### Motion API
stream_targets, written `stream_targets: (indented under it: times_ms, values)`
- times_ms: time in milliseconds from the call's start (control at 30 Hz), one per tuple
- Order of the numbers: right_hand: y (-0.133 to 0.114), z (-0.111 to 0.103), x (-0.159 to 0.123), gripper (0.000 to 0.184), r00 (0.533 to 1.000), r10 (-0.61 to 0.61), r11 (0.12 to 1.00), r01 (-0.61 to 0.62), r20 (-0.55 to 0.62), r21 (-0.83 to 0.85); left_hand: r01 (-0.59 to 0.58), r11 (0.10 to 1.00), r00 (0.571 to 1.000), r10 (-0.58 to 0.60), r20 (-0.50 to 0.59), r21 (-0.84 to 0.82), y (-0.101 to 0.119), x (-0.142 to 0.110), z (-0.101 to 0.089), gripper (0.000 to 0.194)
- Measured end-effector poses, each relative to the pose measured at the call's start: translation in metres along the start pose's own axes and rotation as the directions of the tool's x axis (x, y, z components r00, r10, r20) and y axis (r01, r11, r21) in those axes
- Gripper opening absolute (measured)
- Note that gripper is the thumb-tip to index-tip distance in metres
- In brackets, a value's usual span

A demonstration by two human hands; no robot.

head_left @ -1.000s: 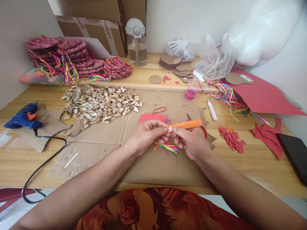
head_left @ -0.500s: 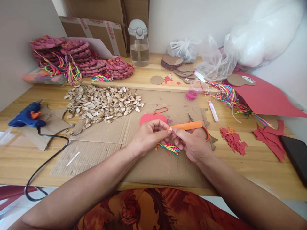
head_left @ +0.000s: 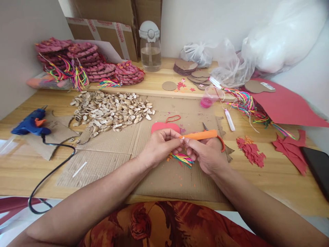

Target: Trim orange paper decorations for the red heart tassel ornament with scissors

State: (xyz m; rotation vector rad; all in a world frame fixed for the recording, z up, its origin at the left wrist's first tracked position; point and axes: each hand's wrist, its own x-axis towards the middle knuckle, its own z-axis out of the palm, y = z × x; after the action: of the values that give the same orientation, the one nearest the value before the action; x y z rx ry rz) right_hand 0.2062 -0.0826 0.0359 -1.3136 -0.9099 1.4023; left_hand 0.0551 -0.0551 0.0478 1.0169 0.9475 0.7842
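Observation:
My left hand (head_left: 160,145) and my right hand (head_left: 204,154) meet over the cardboard sheet (head_left: 123,151). Both pinch the left end of an orange foam strip (head_left: 199,135), which sticks out to the right. A small pale piece sits at that end between my fingertips. Orange-handled scissors (head_left: 220,142) lie behind my right hand. A bundle of coloured threads (head_left: 183,159) lies under my hands. A red heart-shaped piece (head_left: 164,127) with a loop lies just beyond my left hand.
A heap of shells (head_left: 113,111) lies left of centre. A blue glue gun (head_left: 31,125) with its black cord is at far left. Stacked pink ornaments (head_left: 84,63), a water bottle (head_left: 150,46), cardboard discs (head_left: 191,70), a pink cup (head_left: 209,97), red paper scraps (head_left: 250,152) and a phone (head_left: 318,168) surround.
The white star showing at the strip's end a second ago is now mostly hidden between my fingertips. My hands stay in place; the view shifted slightly.

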Motion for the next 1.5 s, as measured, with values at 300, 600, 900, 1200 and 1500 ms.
stream_targets:
  times_ms: [300,600,900,1200,1500]
  values:
    - [-0.0018,-0.001,0.0019,0.019,1.0,0.007,0.998,-0.006,-0.017,0.055,0.003,0.999,1.0,-0.002,0.012,-0.038,0.0023,-0.0009,0.0,0.019]
    - [0.0019,-0.0007,0.0013,0.015,0.999,-0.051,0.999,0.05,-0.014,-0.02,-0.1,0.953,0.988,0.129,-0.082,0.286,0.0031,-0.0014,0.0005,0.013]
    - [0.0006,-0.0022,0.0023,0.014,0.999,-0.039,0.999,0.039,-0.004,-0.032,-0.139,0.933,0.985,0.165,-0.051,0.332,0.0027,-0.0009,-0.002,0.017]
    - [0.0005,-0.0032,0.0031,0.01,1.0,-0.018,1.0,0.018,0.0,-0.017,-0.175,0.886,0.972,0.226,-0.069,0.43,0.003,-0.0011,-0.0023,0.013]
    - [0.0009,-0.003,0.0031,0.01,1.0,0.002,1.0,-0.001,0.013,-0.025,-0.237,0.836,0.952,0.302,-0.054,0.495,0.0012,-0.0003,-0.004,0.014]
